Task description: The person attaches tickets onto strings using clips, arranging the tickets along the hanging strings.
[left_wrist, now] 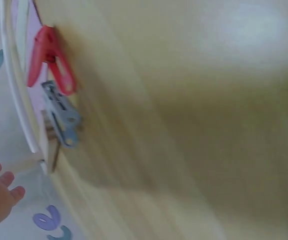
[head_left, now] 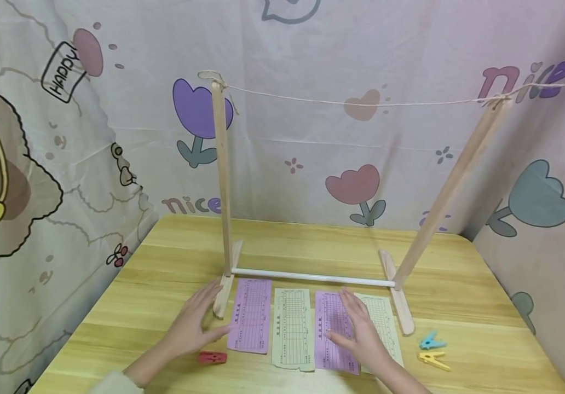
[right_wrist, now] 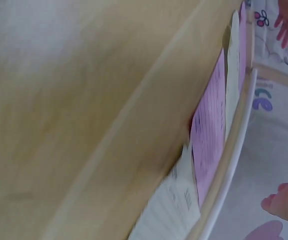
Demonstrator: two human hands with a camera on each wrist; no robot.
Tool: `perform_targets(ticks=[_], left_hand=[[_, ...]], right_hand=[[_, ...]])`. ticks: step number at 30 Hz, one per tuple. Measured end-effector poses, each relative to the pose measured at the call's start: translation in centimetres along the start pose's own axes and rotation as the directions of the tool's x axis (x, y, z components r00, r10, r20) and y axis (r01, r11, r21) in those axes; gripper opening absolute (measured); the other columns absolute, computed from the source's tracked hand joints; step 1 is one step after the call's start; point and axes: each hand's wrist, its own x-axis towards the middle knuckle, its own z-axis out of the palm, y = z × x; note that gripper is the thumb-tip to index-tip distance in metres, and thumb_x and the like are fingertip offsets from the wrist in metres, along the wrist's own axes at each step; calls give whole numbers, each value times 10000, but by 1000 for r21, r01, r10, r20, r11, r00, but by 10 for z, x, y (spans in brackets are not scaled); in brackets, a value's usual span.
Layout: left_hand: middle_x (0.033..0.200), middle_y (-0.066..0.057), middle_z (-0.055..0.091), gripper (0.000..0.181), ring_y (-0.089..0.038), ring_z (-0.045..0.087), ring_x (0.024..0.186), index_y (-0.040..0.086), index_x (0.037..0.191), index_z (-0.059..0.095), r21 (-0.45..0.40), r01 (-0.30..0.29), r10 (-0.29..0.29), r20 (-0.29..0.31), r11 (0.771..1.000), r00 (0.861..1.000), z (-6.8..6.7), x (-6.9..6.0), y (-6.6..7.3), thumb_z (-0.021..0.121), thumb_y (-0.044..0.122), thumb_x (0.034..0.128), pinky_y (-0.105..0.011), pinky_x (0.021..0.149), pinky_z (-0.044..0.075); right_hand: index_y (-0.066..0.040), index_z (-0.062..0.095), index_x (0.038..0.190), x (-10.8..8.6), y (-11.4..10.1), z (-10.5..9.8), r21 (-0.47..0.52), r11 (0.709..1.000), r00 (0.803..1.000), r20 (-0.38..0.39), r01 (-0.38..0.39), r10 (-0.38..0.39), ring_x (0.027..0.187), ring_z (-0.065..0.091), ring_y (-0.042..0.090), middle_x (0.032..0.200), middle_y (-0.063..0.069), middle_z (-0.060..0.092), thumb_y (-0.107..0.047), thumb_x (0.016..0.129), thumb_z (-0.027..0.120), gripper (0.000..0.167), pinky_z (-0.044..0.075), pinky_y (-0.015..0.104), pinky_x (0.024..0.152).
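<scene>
Four slips of printed paper lie in a row: a purple slip (head_left: 250, 316), a pale green slip (head_left: 292, 328), a second purple slip (head_left: 332, 350) and a second pale green slip (head_left: 383, 320). My left hand (head_left: 191, 323) is spread beside the leftmost purple slip, its thumb near that slip's edge, holding nothing. Over the two rightmost slips is my right hand (head_left: 363, 339), fingers loosely extended and holding nothing; it partly covers them. Whether either hand touches paper, I cannot tell. A red clothespin (head_left: 212, 357) lies below the left hand. In the left wrist view, a grey-blue clothespin (left_wrist: 61, 112) appears beside it.
Behind the slips stands a wooden frame with a left post (head_left: 222, 180), a right post (head_left: 452, 191) and a white bottom rod (head_left: 312, 277). A string (head_left: 332, 102) spans the post tops. Blue (head_left: 432, 341) and yellow clothespins (head_left: 433, 360) lie at right on the wooden table (head_left: 130, 295).
</scene>
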Motion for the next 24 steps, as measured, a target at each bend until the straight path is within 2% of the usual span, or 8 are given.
perform_targets(ticks=[4, 11, 19, 24], left_hand=[[1373, -244, 427, 800, -468, 417, 1216, 8, 1341, 425, -21, 19, -20, -19, 1000, 1000, 0, -10, -8, 752, 384, 716, -700, 923, 326], [1308, -199, 509, 730, -403, 485, 1172, 55, 1313, 476, -50, 89, -90, -8, 995, 996, 4, -27, -19, 753, 397, 730, -650, 897, 398], [1221, -168, 573, 640, -374, 535, 1106, 35, 1247, 537, -64, 99, -100, -18, 993, 995, 5, -41, -30, 756, 351, 735, -608, 865, 448], [1145, -81, 608, 587, -287, 565, 1042, 42, 1187, 583, -23, 128, -128, -9, 991, 992, 3, -48, -29, 754, 375, 735, -536, 854, 485]], right_hand=[[98, 379, 1341, -1, -4, 12, 34, 999, 1000, 4, -13, 12, 1261, 368, 458, 1387, 267, 402, -216, 705, 776, 812, 358, 573, 963], [89, 394, 1336, 1, -16, 34, 102, 994, 999, 19, -35, 33, 1264, 376, 466, 1375, 265, 424, -263, 733, 757, 786, 352, 580, 983], [92, 405, 1328, 3, -33, 58, 201, 979, 999, 41, -31, 23, 1250, 401, 467, 1360, 283, 432, -316, 783, 709, 745, 333, 571, 1005], [98, 473, 1269, 8, -45, 74, 242, 969, 999, 32, -45, 39, 1152, 512, 417, 1269, 270, 525, -265, 796, 706, 641, 435, 506, 954]])
